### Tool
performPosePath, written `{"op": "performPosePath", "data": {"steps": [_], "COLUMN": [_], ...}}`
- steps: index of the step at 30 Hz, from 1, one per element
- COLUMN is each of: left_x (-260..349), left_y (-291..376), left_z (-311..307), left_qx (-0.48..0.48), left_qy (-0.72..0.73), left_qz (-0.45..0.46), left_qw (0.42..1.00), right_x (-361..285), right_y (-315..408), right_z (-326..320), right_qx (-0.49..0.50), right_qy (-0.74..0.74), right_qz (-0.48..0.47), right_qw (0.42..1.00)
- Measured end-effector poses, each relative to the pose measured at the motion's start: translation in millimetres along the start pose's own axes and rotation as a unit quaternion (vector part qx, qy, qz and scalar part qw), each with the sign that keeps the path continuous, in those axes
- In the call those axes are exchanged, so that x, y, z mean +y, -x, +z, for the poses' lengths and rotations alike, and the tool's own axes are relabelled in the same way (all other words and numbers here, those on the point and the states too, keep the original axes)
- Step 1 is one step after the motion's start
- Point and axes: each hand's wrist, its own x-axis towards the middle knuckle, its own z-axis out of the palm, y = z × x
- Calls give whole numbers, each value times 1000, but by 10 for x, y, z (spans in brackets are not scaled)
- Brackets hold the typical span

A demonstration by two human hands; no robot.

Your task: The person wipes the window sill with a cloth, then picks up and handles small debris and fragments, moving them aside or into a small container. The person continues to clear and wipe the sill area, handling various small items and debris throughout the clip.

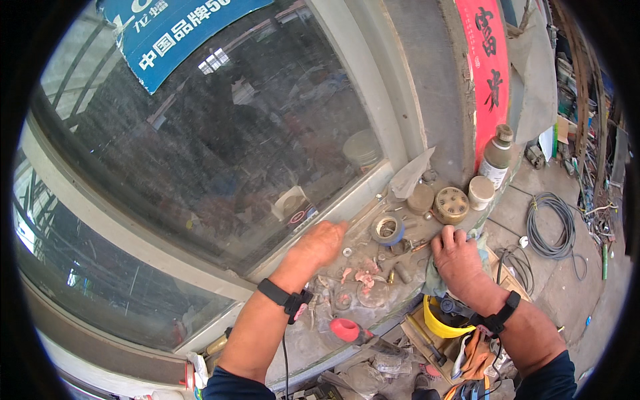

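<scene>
My left hand [322, 242] is over the dusty window ledge beside the lower window frame; its fingers are curled, and whether it holds anything is hidden. At the ledge's outer edge, my right hand [456, 252] rests on a greenish cloth [432, 272], fingers bent over it. Between the hands lie a blue-edged tape roll [387, 230], a metal washer [347, 252], a small brass fitting [391, 276] and pink crumpled scraps [367, 278]. Beyond my right hand stand a round slotted metal cap [451, 205], a white lidded jar [481, 193] and a capped bottle [496, 156].
A large glass window [225, 140] borders the ledge. A red-handled tool [345, 330] lies nearer me. Below the ledge are a yellow hard hat [440, 320], a hammer [430, 345] and orange gloves [477, 355]. Coiled grey cable [532, 230] lies on the ground at right.
</scene>
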Motion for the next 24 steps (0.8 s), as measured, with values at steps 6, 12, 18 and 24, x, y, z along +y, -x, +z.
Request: {"op": "performPosePath", "data": {"steps": [6,12,18,24], "left_x": [-80,-53,-163,-56], "left_y": [88,40,178,292], "left_z": [-125,162,246,244], "left_qx": [27,54,65,115], "left_qy": [-13,-24,43,58], "left_qz": [27,26,14,5], "left_qw": [999,998,997,992], "right_x": [-2,-8,-7,-3], "right_y": [-5,-6,-3,-12], "right_z": [9,18,21,30], "right_qx": [3,10,8,1], "right_qy": [-1,3,1,-11], "right_qz": [3,7,4,6], "right_qw": [1000,1000,1000,1000]}}
